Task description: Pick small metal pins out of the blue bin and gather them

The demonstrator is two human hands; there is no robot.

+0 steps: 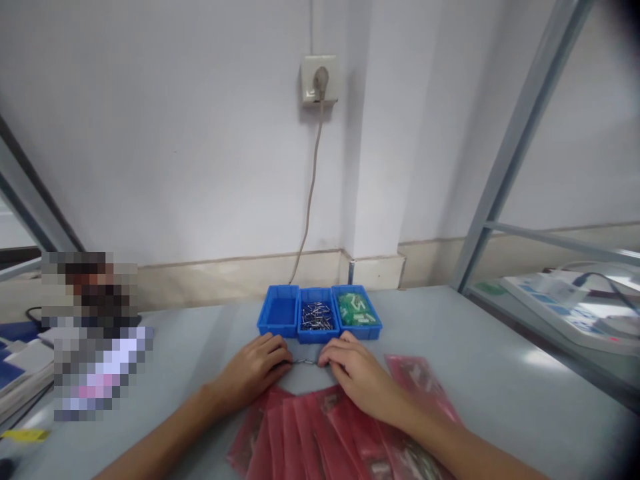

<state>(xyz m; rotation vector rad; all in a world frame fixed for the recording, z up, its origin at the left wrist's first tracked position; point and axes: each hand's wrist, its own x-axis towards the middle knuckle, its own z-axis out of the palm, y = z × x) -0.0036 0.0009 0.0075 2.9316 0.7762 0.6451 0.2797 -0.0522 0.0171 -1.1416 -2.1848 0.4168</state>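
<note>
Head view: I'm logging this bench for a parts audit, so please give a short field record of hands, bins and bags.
left hand: pinches one end of the metal piece
right hand: pinches the other end
left bin: blue, looks empty
middle bin: blue, holds metal pins
right bin: blue, holds green parts
pink bags: fanned on the table, under the forearms

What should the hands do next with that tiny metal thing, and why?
Probably slip the metal piece, pinched between the left hand and right hand, into one of the pink bags fanned out just beneath: it looks like the pins in the middle bin.
</note>
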